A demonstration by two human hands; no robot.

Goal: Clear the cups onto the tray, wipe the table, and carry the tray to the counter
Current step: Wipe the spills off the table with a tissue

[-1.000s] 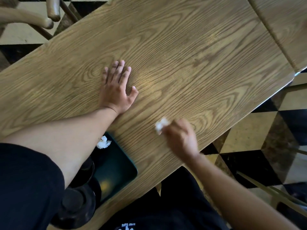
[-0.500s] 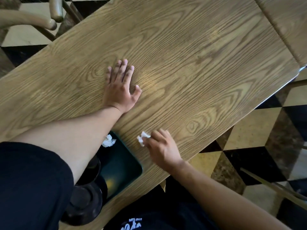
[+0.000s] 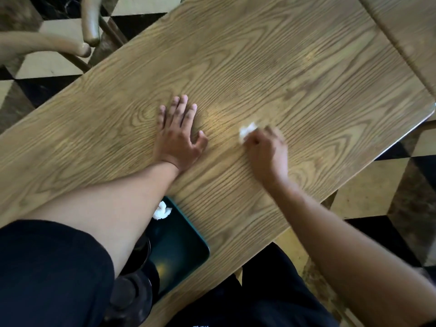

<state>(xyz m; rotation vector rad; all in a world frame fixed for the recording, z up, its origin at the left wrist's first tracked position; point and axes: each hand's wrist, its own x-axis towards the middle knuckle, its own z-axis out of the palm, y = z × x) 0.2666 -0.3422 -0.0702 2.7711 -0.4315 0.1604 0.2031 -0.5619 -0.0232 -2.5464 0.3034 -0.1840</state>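
Observation:
My left hand (image 3: 178, 135) lies flat, fingers straight, on the wooden table (image 3: 283, 67). Just to its right, my right hand (image 3: 266, 151) grips a crumpled white tissue (image 3: 246, 132) against the tabletop; the hand is motion-blurred. A dark green tray (image 3: 184, 246) sits at the table's near edge, mostly hidden under my left forearm. On it lie a crumpled white tissue ball (image 3: 161, 211) and dark cups (image 3: 132, 296), partly hidden by my arm and sleeve.
A wooden chair (image 3: 87, 24) stands past the table's far left edge. A second table (image 3: 410, 27) adjoins at the top right. Checkered floor tiles (image 3: 368, 194) show to the right of the table.
My right hand with the tissue swept from near the table's front edge by the tray up to the middle, beside my left hand. My left hand stayed planted.

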